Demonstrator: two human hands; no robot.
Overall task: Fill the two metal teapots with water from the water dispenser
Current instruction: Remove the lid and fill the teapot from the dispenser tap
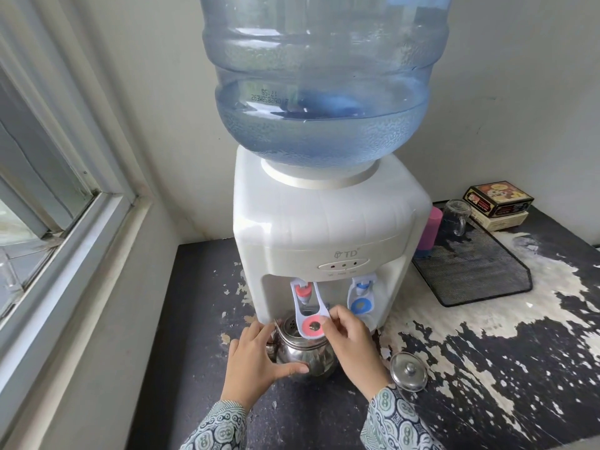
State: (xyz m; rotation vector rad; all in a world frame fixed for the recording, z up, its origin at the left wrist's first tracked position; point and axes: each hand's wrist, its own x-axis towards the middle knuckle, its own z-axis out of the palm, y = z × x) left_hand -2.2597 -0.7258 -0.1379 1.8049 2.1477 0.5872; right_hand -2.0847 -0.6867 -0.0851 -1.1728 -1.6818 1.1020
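Note:
A white water dispenser (328,222) with a big blue bottle (324,82) stands on a dark worn counter. One shiny metal teapot (311,355), lid off, sits under the red tap (303,292). My left hand (256,362) grips the teapot's left side. My right hand (349,339) pinches the red-ringed tap lever (312,326) just above the pot's opening. The pot's metal lid (408,371) lies on the counter to the right. I see no water stream and no second teapot.
The blue tap (360,297) is to the right of the red one. A black mesh tray (474,267), a glass mug (456,216), a pink cup (430,232) and stacked boxes (496,204) sit at the back right. A window frame (74,203) runs along the left.

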